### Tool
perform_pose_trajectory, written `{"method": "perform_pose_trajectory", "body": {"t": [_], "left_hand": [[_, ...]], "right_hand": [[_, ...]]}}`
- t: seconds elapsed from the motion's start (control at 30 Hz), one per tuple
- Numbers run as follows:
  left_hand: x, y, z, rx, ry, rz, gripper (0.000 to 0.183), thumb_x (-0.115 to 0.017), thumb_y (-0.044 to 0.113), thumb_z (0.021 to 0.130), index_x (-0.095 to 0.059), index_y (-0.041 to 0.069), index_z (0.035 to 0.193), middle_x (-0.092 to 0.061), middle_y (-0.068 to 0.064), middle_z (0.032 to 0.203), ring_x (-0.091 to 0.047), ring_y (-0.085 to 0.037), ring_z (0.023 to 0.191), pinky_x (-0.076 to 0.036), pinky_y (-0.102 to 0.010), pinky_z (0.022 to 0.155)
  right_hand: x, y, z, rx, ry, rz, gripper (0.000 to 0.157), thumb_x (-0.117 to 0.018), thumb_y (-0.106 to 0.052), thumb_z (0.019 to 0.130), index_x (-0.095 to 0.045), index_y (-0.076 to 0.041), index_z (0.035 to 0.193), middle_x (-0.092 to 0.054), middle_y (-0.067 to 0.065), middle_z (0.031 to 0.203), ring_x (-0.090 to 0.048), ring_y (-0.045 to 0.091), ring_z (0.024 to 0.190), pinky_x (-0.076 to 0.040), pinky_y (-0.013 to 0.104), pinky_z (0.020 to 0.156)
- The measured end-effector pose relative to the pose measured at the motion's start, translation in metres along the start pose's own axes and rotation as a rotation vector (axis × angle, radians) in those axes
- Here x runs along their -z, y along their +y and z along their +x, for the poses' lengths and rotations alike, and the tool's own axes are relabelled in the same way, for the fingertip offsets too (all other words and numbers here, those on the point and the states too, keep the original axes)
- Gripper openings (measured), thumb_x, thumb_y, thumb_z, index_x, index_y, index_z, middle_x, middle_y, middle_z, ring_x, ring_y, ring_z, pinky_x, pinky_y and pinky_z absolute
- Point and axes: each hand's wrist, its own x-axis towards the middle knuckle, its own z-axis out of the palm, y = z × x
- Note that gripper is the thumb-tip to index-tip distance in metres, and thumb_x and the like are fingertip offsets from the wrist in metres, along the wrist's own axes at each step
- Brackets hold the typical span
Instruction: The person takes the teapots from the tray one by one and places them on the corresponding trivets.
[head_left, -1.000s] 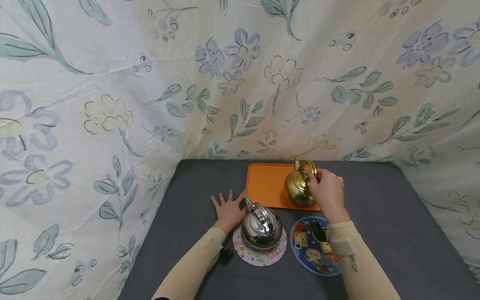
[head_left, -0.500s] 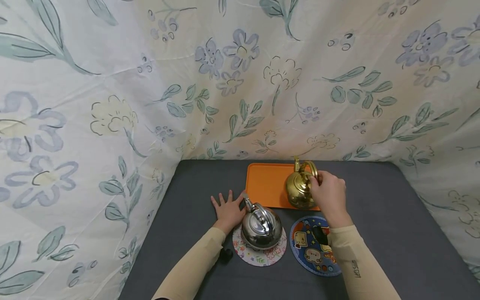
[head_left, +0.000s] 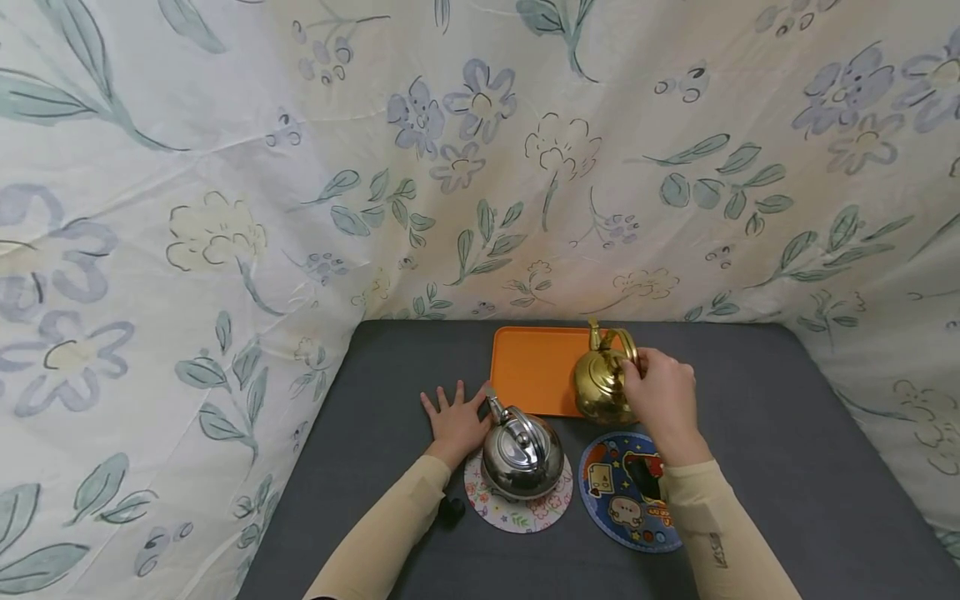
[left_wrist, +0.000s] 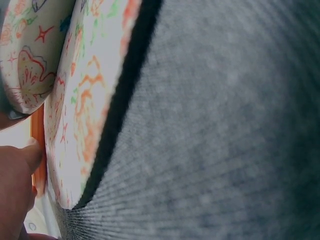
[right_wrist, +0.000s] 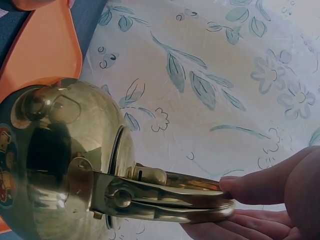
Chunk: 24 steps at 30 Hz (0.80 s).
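Note:
My right hand (head_left: 663, 404) grips the handle of a gold kettle (head_left: 598, 392), whose spout points to the back. In the head view the kettle overlaps the right end of an orange tray (head_left: 528, 371). The right wrist view shows thumb and fingers around the kettle's hinged handle (right_wrist: 165, 197). My left hand (head_left: 457, 429) lies with fingers spread on the dark cloth, its thumb by the tray's front left corner. Right beside it a silver kettle (head_left: 517, 471) sits on a white floral round mat (head_left: 517, 518).
A blue cartoon-print round mat (head_left: 622, 512) lies in front of the gold kettle, partly hidden by my right sleeve (head_left: 720, 529). Floral fabric (head_left: 555, 167) hangs behind and along the sides of the dark grey tabletop (head_left: 427, 346).
The gold kettle, held in my right hand, has shifted slightly to the right and toward me. My left hand and the silver kettle stay in place.

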Motion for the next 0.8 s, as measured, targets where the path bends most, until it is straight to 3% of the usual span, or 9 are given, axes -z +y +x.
{"method": "perform_pose_trajectory", "body": {"t": [0.4,0.63,0.8], "left_hand": [[-0.003,-0.002,0.001,0.007,-0.003,0.001,0.063,-0.053,0.059,0.098,-0.030,0.049,0.156,-0.030,-0.011,0.165,-0.019,-0.054,0.149,0.002,-0.076,0.114],[-0.003,-0.002,0.001,0.018,-0.018,-0.003,0.061,-0.053,0.058,0.098,-0.034,0.048,0.155,-0.029,-0.011,0.165,-0.018,-0.053,0.150,0.004,-0.075,0.115],[-0.003,-0.001,0.001,0.017,-0.023,-0.002,0.063,-0.054,0.058,0.098,-0.032,0.048,0.156,-0.028,-0.011,0.165,-0.017,-0.053,0.150,0.005,-0.075,0.115]], "right_hand": [[0.003,-0.001,-0.012,0.026,0.009,0.000,0.022,-0.068,-0.008,0.094,-0.073,0.012,0.104,-0.074,0.023,0.081,-0.065,0.032,0.058,-0.055,0.056,0.067],[0.008,-0.001,-0.016,0.000,-0.008,-0.003,0.026,-0.068,-0.010,0.094,-0.072,0.012,0.107,-0.075,0.026,0.088,-0.069,0.040,0.070,-0.055,0.058,0.072],[0.012,0.000,-0.019,0.002,-0.010,-0.007,0.027,-0.068,-0.010,0.094,-0.072,0.012,0.108,-0.074,0.027,0.088,-0.069,0.038,0.067,-0.056,0.058,0.069]]}}
